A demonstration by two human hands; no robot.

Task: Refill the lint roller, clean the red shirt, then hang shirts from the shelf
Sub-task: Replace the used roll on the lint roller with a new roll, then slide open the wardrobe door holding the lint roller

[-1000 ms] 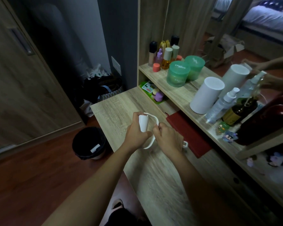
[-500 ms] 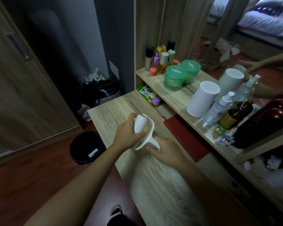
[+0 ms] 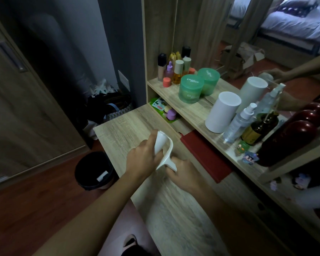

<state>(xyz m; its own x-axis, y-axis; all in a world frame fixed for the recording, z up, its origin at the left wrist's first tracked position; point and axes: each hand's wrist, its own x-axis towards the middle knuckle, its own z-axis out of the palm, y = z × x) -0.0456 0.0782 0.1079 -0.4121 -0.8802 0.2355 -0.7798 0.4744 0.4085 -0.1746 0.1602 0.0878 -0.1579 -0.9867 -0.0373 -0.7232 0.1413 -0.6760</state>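
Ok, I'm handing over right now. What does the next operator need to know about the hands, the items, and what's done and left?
Left hand: fingers grip the roll end of the white plastic lint roller, held above the light wooden desk.
Right hand: grips its handle.
Flat red item, possibly the shirt: on the desk to the right, untouched.
Done: refill under way; cannot tell if it is seated.
Left: finish the refill, clean the red shirt, hang the shirts.

Both forearms are stretched forward and drawn together. The left hand (image 3: 142, 157) is curled round the head of the lint roller (image 3: 160, 143) — knuckles up — while its handle is gripped by the right hand (image 3: 186, 175).
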